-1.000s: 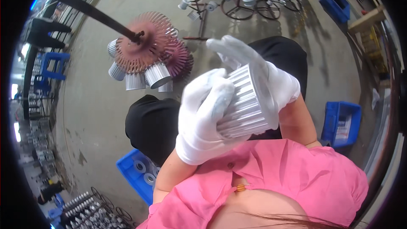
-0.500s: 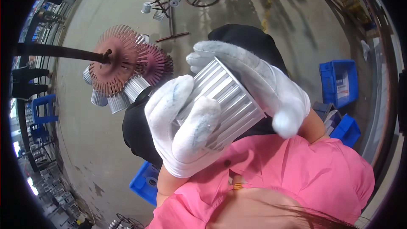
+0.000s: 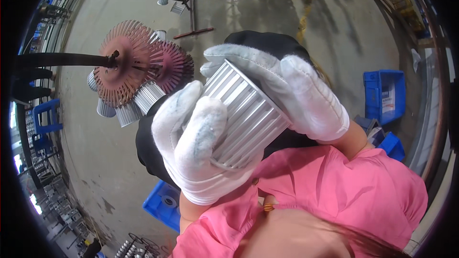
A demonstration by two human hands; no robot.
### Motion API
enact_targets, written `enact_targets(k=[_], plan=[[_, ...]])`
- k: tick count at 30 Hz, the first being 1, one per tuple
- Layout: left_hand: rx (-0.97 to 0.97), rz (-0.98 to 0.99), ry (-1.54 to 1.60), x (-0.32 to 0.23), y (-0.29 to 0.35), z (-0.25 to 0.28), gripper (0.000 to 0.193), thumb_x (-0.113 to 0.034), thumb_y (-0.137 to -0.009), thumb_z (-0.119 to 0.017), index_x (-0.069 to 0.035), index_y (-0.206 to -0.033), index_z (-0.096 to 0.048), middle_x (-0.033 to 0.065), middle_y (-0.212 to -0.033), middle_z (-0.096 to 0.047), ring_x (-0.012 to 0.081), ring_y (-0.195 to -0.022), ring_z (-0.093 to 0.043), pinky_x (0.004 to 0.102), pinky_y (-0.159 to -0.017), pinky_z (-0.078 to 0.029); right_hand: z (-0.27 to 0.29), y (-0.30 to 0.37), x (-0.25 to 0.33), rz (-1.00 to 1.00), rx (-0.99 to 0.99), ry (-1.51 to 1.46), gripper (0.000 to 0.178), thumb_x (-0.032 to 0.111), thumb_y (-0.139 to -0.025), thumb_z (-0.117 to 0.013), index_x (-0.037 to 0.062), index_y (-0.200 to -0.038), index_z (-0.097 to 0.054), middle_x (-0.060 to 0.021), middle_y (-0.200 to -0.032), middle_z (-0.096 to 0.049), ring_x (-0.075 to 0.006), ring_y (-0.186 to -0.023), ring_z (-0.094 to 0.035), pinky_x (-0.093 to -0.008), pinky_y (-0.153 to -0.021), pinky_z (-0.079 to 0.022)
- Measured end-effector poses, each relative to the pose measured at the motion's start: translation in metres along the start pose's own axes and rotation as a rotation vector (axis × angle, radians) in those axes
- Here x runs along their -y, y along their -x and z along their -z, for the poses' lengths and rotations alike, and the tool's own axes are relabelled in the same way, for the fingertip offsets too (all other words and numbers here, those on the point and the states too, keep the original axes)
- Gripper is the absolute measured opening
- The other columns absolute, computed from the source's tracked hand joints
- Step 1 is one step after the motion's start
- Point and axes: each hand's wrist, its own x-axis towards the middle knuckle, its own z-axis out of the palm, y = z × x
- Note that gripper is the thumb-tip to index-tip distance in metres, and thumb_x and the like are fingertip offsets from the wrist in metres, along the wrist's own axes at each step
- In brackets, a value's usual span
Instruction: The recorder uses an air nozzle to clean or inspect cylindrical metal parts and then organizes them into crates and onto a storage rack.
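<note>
Both my hands wear white gloves with faint blue smudges. Between them, in front of my chest, is a silver ribbed metal cylinder (image 3: pixel 248 114), tilted, with straight ridges along its side and a thin rim at its upper right end. My left hand (image 3: pixel 191 148) grips its left and lower side, thumb and fingers curled round it. My right hand (image 3: pixel 287 86) cups the rimmed end, fingers laid along the far side and thumb raised off the metal. That end face and the fingertips against it are hidden from view.
Left of my knees stands a rack with reddish slotted discs (image 3: pixel 125 64); ribbed cylinders (image 3: pixel 149 96) hang from it. Another rack (image 3: pixel 192 16) with similar parts stands ahead. Blue crates lie at right (image 3: pixel 384 96) and beside my left hip (image 3: pixel 163 204).
The cylinder and both hands have shifted slightly left. My right thumb has swung from low near the wrist up beside the fingers. My left hand keeps its grip.
</note>
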Motion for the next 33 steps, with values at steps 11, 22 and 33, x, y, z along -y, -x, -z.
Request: enact_targets(k=[11,22,33], plan=[[0.155,0.063,0.047,0.016,0.005,-0.007,0.09,-0.017,-0.044,-0.086,-0.005,-0.118,-0.037,0.0175,-0.11,-0.048,0.0299,-0.1,-0.051,0.0355,-0.087,-0.04,0.032,-0.01,-0.021,0.23,0.117,0.187,0.036,0.008,-0.093,-0.037,0.0012,-0.128,-0.037,-0.0137,-0.127,-0.044,-0.0212,-0.113,-0.046,-0.029,-0.095,-0.035],[0.156,0.04,0.068,0.017,0.002,-0.007,0.079,-0.013,-0.049,-0.083,-0.007,-0.114,-0.039,0.0174,-0.108,-0.048,0.0305,-0.095,-0.052,0.0365,-0.081,-0.042,0.018,-0.012,-0.007,-0.084,0.05,-0.051,0.037,0.004,-0.091,-0.039,0.0025,-0.128,-0.037,-0.0148,-0.126,-0.044,-0.0245,-0.113,-0.046,-0.0298,-0.094,-0.036],[0.109,0.071,0.143,0.017,0.004,-0.009,0.058,-0.007,-0.057,-0.077,-0.007,-0.105,-0.044,0.0176,-0.101,-0.049,0.03,-0.079,-0.055,0.0369,-0.066,-0.047,0.01,-0.017,0.005,-0.211,0.084,-0.162,0.063,0.013,-0.069,-0.068,0.0013,-0.123,-0.038,-0.0041,-0.104,-0.05,-0.011,-0.1,-0.047,-0.0244,-0.088,-0.037]])
